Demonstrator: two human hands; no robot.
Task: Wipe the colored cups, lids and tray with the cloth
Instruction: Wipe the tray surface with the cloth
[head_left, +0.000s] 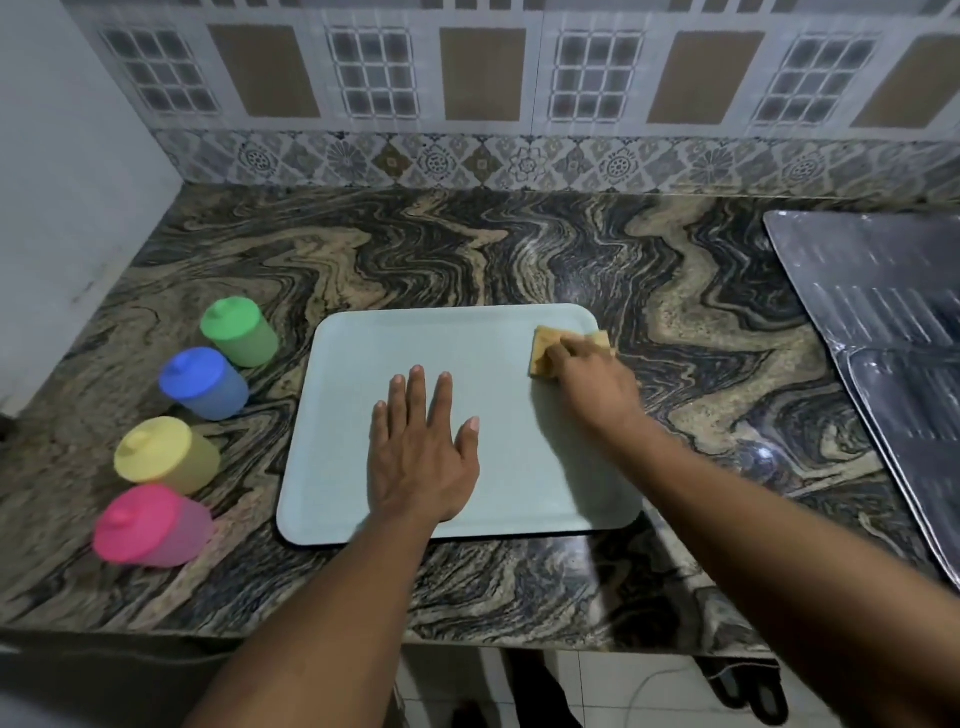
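A pale blue-grey tray (353, 364) lies flat on the marbled counter. My left hand (421, 452) presses palm-down on its middle, fingers spread. My right hand (592, 384) presses a yellow-orange cloth (545, 348) onto the tray's far right corner. Left of the tray stand four lidded cups in a curved row: green (239, 332) farthest, then blue (202, 384), yellow (166, 454), and pink (150, 525) nearest.
A steel sink drainboard (883, 301) fills the right side of the counter (519, 249). A tiled wall (483, 78) runs along the back and a white wall (62, 208) closes the left. The counter's front edge is just below my forearms.
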